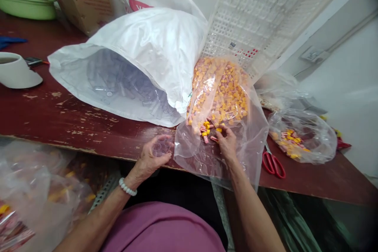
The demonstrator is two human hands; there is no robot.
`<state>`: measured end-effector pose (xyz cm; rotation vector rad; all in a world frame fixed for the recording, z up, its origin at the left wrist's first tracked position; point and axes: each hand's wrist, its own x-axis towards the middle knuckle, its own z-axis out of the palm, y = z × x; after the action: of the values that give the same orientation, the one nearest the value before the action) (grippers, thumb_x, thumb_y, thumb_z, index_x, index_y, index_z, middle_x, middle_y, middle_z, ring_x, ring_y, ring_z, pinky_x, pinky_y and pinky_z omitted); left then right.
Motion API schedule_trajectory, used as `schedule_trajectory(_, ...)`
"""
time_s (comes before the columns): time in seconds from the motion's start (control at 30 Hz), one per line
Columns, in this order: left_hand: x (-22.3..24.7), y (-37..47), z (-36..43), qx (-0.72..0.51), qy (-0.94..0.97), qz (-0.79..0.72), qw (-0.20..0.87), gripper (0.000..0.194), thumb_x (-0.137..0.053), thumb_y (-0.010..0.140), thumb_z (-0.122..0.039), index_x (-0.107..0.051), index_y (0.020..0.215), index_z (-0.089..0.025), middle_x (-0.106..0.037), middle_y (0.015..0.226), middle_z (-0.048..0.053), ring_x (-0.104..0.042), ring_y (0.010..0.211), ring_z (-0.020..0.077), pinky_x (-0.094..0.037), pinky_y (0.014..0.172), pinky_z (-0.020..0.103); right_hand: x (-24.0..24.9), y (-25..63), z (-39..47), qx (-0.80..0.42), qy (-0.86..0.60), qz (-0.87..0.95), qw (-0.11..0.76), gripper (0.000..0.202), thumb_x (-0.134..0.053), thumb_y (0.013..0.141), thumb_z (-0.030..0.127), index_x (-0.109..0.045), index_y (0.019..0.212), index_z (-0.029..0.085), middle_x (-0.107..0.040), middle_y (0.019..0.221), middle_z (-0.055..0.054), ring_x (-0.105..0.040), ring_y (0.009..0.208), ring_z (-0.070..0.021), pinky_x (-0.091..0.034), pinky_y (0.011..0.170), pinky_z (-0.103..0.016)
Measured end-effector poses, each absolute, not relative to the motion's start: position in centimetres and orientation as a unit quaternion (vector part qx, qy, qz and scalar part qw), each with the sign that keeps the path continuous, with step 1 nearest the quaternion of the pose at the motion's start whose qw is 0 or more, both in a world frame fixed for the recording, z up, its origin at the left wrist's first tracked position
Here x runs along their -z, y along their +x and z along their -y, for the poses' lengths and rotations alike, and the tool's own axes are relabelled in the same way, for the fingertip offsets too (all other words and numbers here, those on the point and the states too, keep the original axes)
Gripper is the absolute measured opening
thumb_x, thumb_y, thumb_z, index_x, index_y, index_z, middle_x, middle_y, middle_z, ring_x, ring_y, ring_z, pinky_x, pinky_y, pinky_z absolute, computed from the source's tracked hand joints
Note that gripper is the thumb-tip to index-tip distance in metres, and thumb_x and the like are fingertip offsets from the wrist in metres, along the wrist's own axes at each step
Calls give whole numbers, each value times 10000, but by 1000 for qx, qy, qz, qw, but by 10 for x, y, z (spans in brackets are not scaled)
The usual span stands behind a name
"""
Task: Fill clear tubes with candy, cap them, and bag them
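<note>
My left hand (153,154), with a pale bead bracelet at the wrist, curls around several small clear plastic tubes (162,148) by the table edge. To its right, my right hand (227,141) is at the mouth of a clear plastic bag (191,153). Its thumb and fingers close on a small yellow-capped piece (218,130). A few more yellow and red-patterned pieces (204,134) lie loose beside those fingers. Deeper in the bag is a large heap of such pieces (224,90). Left of it, an open white sack (153,43) holds many clear tubes (118,78).
A white plastic crate (254,15) leans behind the bag. Red-handled scissors (274,164) and a smaller bag of pieces (304,138) lie right. A white cup-like object (17,73), a green basin (26,4) and a cardboard box (82,0) stand left on the dark red table (73,122).
</note>
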<state>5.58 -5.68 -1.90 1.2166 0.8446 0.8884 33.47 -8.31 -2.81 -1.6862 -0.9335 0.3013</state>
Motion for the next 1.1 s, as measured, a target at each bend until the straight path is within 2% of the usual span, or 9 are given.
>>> schedule_trajectory(0.13,12,60,65,-358,589,-336,642,410,-670,635,-100,-586,1032,-152,-672,923,72,-643,805,168,-508,710,248,-2,305,93,-157,-692,360,606,406,-668,704,442,-624,982,150,-642,793,-13,-590,651,-123,-519,591,-274)
schedule_trajectory(0.37,1,64,78,-338,700,-294,556,406,-576,651,-50,-588,1047,-139,-648,955,51,-604,854,151,-470,775,245,-30,206,117,-305,-513,420,684,183,-710,731,261,-592,865,217,-628,960,-7,-656,877,-150,-524,788,-304)
schedule_trajectory(0.47,-2,63,80,-330,696,-297,564,348,-584,636,-52,-588,974,-133,-618,836,14,-545,703,104,-442,651,208,-23,200,124,-284,-524,478,645,135,-681,768,256,-596,867,219,-611,985,-21,-632,942,-160,-497,857,-333)
schedule_trajectory(0.57,-5,62,81,-319,648,-305,621,339,-625,597,-55,-587,926,-131,-578,758,-10,-495,639,86,-406,591,197,-23,211,132,-213,-543,598,550,82,-599,834,266,-618,901,222,-601,1049,-54,-583,1030,-177,-456,917,-364)
schedule_trajectory(0.67,-6,62,82,-324,550,-290,713,377,-654,545,-38,-597,903,-139,-588,778,-10,-508,671,95,-411,612,201,-30,222,140,-140,-532,716,429,231,-596,820,287,-595,1041,220,-508,1265,-99,-459,1211,-221,-376,1011,-419)
schedule_trajectory(0.77,-4,66,86,-308,463,-250,793,340,-618,499,0,-605,812,-132,-582,733,-13,-502,660,97,-401,581,195,-32,224,146,-95,-526,769,351,513,-703,706,369,-525,1159,207,-446,1354,-118,-403,1256,-257,-334,1042,-448)
schedule_trajectory(0.87,1,70,91,-263,410,-238,840,231,-582,511,-18,-609,720,-114,-563,655,-7,-478,578,85,-362,495,187,-27,219,147,-65,-537,774,330,610,-745,635,431,-512,1152,206,-511,1298,-116,-441,1210,-271,-348,1022,-458)
schedule_trajectory(0.97,4,71,89,-254,348,-254,866,221,-588,527,-36,-636,728,-114,-590,671,5,-523,585,93,-410,521,198,-18,222,144,-81,-546,764,334,637,-743,639,470,-512,1175,214,-476,1342,-120,-453,1212,-268,-379,1000,-434)
schedule_trajectory(1.1,2,66,79,-232,294,-213,902,416,-618,544,-57,-665,949,-139,-646,778,24,-618,664,159,-521,735,387,-4,264,131,-20,-647,664,374,501,-593,824,389,-470,1282,226,-485,1333,-119,-457,1213,-243,-393,985,-424)
